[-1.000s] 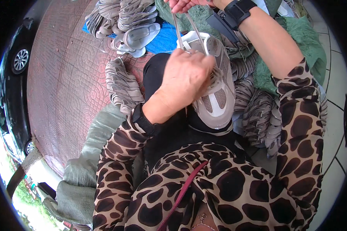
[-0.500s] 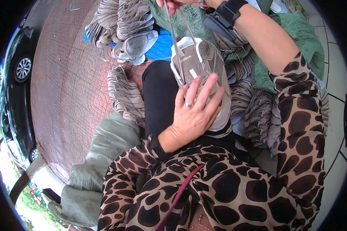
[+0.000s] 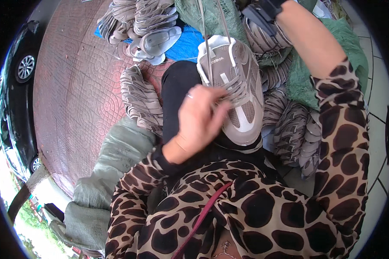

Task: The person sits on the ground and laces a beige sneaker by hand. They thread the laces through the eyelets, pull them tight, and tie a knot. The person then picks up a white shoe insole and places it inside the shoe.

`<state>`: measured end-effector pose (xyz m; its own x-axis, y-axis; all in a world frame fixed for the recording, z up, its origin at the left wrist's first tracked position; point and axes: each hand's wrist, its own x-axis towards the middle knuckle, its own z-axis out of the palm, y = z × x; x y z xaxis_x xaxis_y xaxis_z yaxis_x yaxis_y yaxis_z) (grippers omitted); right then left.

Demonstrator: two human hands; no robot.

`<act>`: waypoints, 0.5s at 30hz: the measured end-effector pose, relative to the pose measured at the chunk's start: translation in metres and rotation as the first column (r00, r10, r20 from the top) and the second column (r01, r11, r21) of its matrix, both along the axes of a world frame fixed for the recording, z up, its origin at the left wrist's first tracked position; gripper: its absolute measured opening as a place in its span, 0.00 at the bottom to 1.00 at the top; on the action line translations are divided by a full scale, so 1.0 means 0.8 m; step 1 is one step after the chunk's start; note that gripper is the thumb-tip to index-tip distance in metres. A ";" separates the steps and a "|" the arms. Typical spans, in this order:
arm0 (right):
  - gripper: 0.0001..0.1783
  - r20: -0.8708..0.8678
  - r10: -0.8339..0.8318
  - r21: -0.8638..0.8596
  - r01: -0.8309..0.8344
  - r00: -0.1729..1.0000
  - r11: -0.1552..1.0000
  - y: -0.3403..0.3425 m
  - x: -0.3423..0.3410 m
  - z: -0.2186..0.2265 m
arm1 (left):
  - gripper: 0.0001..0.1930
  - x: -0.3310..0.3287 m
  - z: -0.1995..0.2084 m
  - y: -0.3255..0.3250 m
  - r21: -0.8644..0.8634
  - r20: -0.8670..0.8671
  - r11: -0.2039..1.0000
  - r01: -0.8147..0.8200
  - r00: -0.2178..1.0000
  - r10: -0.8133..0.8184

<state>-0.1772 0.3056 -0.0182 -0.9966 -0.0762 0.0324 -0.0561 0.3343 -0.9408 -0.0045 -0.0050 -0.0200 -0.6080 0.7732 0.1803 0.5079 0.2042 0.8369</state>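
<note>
A taupe and white sneaker (image 3: 242, 97) rests on my dark-trousered leg, its toe pointing toward me. Light grey laces (image 3: 235, 88) cross its front, and two long lace ends (image 3: 209, 47) run taut up past the upper edge of the picture. My left hand (image 3: 199, 114) is at the left side of the shoe, by the lower laces, with its fingers bent and blurred by motion. Only my right forearm and the black watch (image 3: 265, 13) on its wrist show. The right hand itself lies beyond the upper edge.
Stacks of taupe shoe uppers (image 3: 140, 97) lie left of my leg, with more (image 3: 291, 134) on the right. Other shoe pieces (image 3: 160, 41) sit on blue sheeting at the far left. Green woven sacks (image 3: 332, 64) are at the right. A black car (image 3: 19, 108) stands beyond the red paving.
My left hand has moved left off the shoe's toe, its fingers now bent. My right hand has gone up and right out of view, and the lace ends lean further right.
</note>
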 end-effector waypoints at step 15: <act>0.20 -0.254 -0.348 0.409 0.426 0.902 0.807 -0.066 0.014 0.085 | 0.12 -0.109 -0.042 0.024 0.088 0.535 0.987 0.138 0.829 -0.164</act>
<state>-0.1662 0.2525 0.0501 -0.9297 0.2697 0.2507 0.0327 0.7386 -0.6733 -0.0920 0.0138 -0.0537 -0.4950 0.8624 -0.1056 -0.0046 0.1190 0.9929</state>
